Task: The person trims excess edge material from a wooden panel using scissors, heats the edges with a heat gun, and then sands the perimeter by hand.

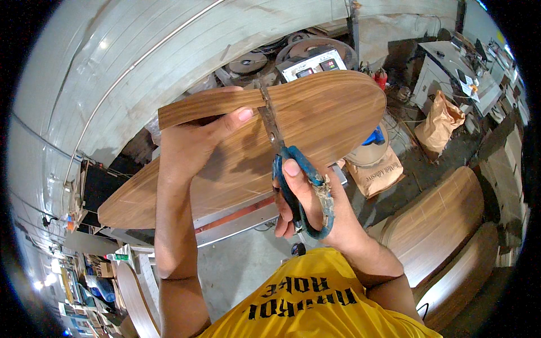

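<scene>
In my left hand (pixel 189 147) is a wood-grain edging strip (pixel 194 108), pinched between the thumb on its near face and fingers mostly hidden behind it. My right hand (pixel 313 197) grips scissors (pixel 274 138) with blue handles, worn and crusted, the thumb through one loop. The scissor blades point away from me and meet the strip just right of my left thumb. Below and behind both hands lies a long oval wood-grain board (pixel 332 121). Whether the strip joins the board's edge beyond the blades, I cannot tell.
A control panel with displays (pixel 313 66) stands behind the board. Right of it are a brown paper sack (pixel 375 172), an open paper bag (pixel 439 124) and a cluttered desk (pixel 445 73). More rounded boards (pixel 439 225) lean at lower right; another (pixel 135 298) stands lower left.
</scene>
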Tool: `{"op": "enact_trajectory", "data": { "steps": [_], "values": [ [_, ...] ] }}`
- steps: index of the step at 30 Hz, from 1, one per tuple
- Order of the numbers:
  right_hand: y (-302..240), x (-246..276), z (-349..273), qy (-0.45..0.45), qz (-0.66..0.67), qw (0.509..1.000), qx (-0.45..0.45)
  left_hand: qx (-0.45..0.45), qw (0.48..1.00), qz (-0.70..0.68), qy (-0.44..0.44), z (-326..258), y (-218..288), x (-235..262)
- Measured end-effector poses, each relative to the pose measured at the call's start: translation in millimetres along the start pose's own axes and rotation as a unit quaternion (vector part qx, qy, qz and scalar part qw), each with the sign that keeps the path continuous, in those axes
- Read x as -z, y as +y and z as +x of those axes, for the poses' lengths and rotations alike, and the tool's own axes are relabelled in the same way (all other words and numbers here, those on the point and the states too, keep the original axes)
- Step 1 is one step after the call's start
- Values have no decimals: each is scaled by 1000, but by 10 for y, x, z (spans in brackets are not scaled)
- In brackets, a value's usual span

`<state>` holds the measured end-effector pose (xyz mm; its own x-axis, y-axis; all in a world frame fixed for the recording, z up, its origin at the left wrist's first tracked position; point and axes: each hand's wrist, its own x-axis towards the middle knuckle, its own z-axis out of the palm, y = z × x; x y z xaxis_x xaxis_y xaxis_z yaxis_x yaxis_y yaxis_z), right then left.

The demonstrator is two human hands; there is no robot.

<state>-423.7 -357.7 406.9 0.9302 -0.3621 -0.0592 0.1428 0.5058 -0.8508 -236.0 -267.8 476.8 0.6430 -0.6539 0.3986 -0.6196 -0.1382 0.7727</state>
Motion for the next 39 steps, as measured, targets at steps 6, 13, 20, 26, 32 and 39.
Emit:
{"op": "enact_trajectory", "data": {
  "steps": [6,13,20,26,32,39],
  "values": [
    [-2,13,-9,10,-25,1000,-14,5,1000,2,0,-1,7,18],
    [-2,19,2,10,-31,999,-8,7,1000,2,0,20,1,15],
    [3,84,24,3,-64,998,-8,-3,1000,-1,10,31,-25,25],
    [15,246,-25,-93,-60,994,-21,-13,978,-209,-14,80,-253,281],
    [71,478,8,-38,40,983,177,-66,952,-287,-86,-5,-279,269],
    [-845,101,277,8,-282,887,366,-188,964,-115,-147,-102,-242,218]
  ]
}}
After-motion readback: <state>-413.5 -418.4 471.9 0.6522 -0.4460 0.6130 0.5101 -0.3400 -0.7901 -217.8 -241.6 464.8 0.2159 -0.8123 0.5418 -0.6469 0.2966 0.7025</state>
